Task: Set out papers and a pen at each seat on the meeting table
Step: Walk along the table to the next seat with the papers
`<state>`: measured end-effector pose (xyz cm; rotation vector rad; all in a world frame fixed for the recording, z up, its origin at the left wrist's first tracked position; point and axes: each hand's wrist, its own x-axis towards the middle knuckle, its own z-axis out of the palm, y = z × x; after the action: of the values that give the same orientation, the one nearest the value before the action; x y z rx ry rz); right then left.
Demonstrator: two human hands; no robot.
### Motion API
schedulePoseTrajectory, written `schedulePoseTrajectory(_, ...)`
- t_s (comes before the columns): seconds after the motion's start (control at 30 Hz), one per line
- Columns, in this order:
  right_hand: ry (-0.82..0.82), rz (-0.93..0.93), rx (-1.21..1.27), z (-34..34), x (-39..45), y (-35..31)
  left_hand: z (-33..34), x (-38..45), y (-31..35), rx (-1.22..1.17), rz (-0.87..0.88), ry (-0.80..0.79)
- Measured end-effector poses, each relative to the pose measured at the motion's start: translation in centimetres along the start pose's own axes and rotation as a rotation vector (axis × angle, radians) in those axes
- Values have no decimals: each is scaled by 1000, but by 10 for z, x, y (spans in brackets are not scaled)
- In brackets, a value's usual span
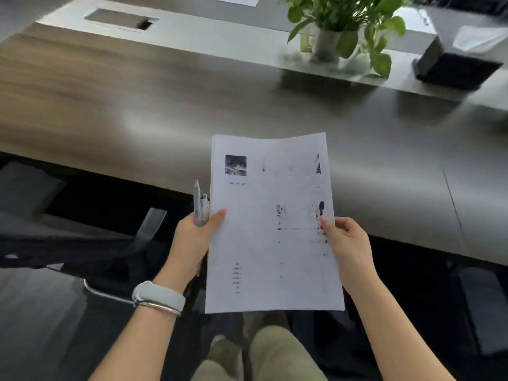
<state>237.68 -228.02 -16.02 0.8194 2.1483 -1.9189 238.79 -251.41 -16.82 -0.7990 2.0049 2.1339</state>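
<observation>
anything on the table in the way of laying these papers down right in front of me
Nothing visible. The papers, held by the left hand and right hand, hang over a bare stretch of table. The plant and dark box sit farther back.

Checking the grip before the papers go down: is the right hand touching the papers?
Touching. The head view shows the right hand pinching the right edge of the papers, thumb lying on the top sheet.
</observation>
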Motion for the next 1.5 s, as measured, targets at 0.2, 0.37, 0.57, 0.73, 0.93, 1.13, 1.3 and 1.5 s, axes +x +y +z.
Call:
schedulePoseTrajectory(0.2, 60, -11, 39, 6, 92, -27, 52, 95, 36, 103, 2, -36)
schedulePoseTrajectory(0.37, 113, 15, -13, 8, 170, -44, 101, 173, 55, 259, -31, -41)
schedulePoseTrajectory(0.57, 156, 110, -94, 21, 222, -56, 127, 232, 56, 302, -108, -21)
schedulePoseTrajectory(0.73, 240, 182, -149, 33, 251, -55, 136, 266, 60, 424, -142, -109)
schedulePoseTrajectory(0.93, 347, 226, -236, 38, 258, -47, 132, 280, 63, 558, -149, -187)
schedulePoseTrajectory(1.13, 435, 220, -294, 31, 256, -45, 126, 286, 65, 870, 86, -100)
schedulePoseTrajectory(1.3, 505, 245, -251, 1, 258, -48, 150, 281, 68, 1010, 301, -320)
schedulePoseTrajectory(1.5, 599, 213, -216, -79, 273, -50, 252, 238, 61, 1339, 589, -909)
